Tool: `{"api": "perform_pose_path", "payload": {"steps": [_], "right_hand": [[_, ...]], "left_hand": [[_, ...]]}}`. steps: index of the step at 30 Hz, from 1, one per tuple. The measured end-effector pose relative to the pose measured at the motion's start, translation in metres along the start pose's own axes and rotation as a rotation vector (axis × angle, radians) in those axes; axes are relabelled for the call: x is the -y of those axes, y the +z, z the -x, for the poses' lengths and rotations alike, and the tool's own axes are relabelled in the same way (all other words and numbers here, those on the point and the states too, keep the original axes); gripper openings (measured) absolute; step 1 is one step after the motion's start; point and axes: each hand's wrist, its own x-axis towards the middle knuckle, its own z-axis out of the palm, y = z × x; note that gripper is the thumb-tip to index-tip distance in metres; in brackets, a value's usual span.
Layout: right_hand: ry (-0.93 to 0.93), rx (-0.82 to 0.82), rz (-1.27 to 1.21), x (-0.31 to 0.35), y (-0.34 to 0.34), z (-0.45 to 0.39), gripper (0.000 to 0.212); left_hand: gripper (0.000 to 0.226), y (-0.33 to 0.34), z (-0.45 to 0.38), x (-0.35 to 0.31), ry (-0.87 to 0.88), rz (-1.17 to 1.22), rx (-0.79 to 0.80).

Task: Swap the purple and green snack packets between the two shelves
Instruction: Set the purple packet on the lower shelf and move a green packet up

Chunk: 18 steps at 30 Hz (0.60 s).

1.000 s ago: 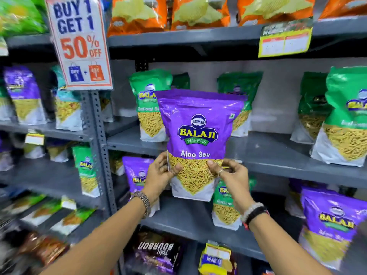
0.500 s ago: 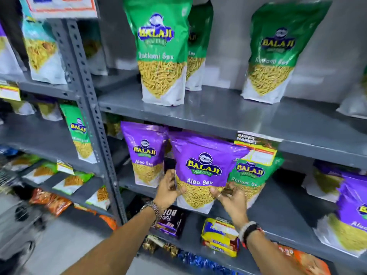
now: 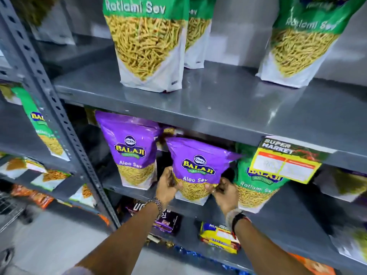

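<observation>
A purple Aloo Sev packet [image 3: 198,165] stands at the front of the lower shelf [image 3: 278,221]. My left hand [image 3: 167,186] grips its lower left edge and my right hand [image 3: 223,193] grips its lower right corner. Another purple packet [image 3: 130,149] stands just to its left. A green Ratlami Sev packet [image 3: 256,187] stands right of it, partly behind a price tag [image 3: 286,161]. On the upper shelf [image 3: 218,104] stand green packets: one front left [image 3: 147,42], one behind it [image 3: 195,36], one at the right [image 3: 305,38].
A perforated grey upright [image 3: 59,116] divides this bay from the left bay, which holds a green packet [image 3: 44,124] and flat snack packs. Below are a dark biscuit pack [image 3: 168,221] and a yellow pack [image 3: 218,237]. A trolley's wire edge [image 3: 10,207] shows at the lower left.
Both hands have carried the purple packet down from in front of the upper shelf to the lower shelf, between the other purple packet and the green one. My view has moved closer and lower.
</observation>
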Motion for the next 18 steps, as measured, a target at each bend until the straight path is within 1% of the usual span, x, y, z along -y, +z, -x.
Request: {"api": "perform_pose_path", "payload": {"steps": [2, 5, 6, 8, 10, 11, 12, 13, 14, 15, 16, 17, 18], "right_hand": [[0.026, 0.008, -0.043, -0.003, 0.002, -0.005, 0.019], [0.075, 0.046, -0.134, -0.001, 0.001, -0.008, 0.029], [0.085, 0.063, -0.157, 0.002, -0.001, -0.007, 0.031], [0.104, 0.081, -0.188, -0.001, -0.006, -0.003, 0.038], [0.137, 0.054, -0.158, -0.011, -0.016, 0.005, 0.040], [0.153, 0.035, -0.120, -0.019, -0.022, 0.010, 0.035], [0.192, 0.010, -0.122, -0.028, -0.031, 0.016, 0.024], [0.237, -0.026, -0.093, -0.038, -0.041, 0.022, 0.014], [0.279, -0.076, -0.036, -0.048, -0.053, 0.029, 0.010], [0.320, -0.113, 0.033, -0.053, -0.066, 0.036, 0.010], [0.349, -0.155, 0.068, -0.057, -0.078, 0.041, 0.010], [0.368, -0.208, 0.081, -0.061, -0.091, 0.044, 0.012], [0.383, -0.257, 0.078, -0.063, -0.104, 0.045, 0.014]], "left_hand": [[0.047, 0.003, -0.003, 0.001, -0.021, 0.009, -0.005], [0.047, 0.003, -0.007, 0.005, -0.021, -0.032, -0.050], [0.050, 0.002, -0.007, 0.003, -0.016, -0.058, -0.072], [0.054, 0.002, -0.003, 0.004, -0.025, 0.019, -0.097], [0.048, 0.004, 0.009, 0.007, -0.087, 0.091, -0.158], [0.039, 0.007, 0.014, 0.012, -0.125, 0.116, -0.212], [0.029, 0.009, 0.020, 0.017, -0.198, 0.108, -0.272], [0.020, 0.012, 0.025, 0.025, -0.274, 0.045, -0.322], [0.012, 0.015, 0.030, 0.030, -0.360, -0.037, -0.326], [0.013, 0.020, 0.035, 0.035, -0.448, -0.103, -0.295], [0.014, 0.026, 0.042, 0.031, -0.535, -0.103, -0.219], [0.016, 0.036, 0.045, 0.026, -0.591, -0.073, -0.127], [0.021, 0.046, 0.048, 0.020, -0.607, -0.068, -0.043]]}}
